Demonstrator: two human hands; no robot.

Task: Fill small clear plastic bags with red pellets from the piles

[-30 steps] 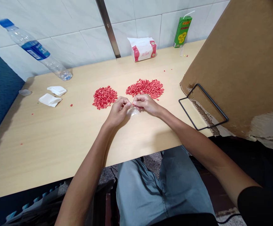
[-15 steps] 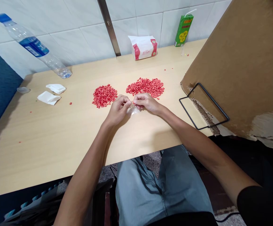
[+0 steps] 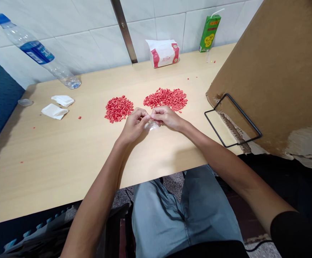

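My left hand and my right hand meet over the middle of the wooden table, fingers pinched together on a small clear plastic bag held between them. Just beyond the hands lie two heaps of small red pieces: a darker heap to the left and a paler, wider heap to the right. What, if anything, is inside the bag is too small to make out.
A large cardboard sheet with a black wire frame leans at the right. Against the tiled wall stand a tissue pack, a green juice carton and a tilted water bottle. Two folded tissues lie at left.
Both hands stay together on the small bag with only slight finger movement. The view has shifted a little.
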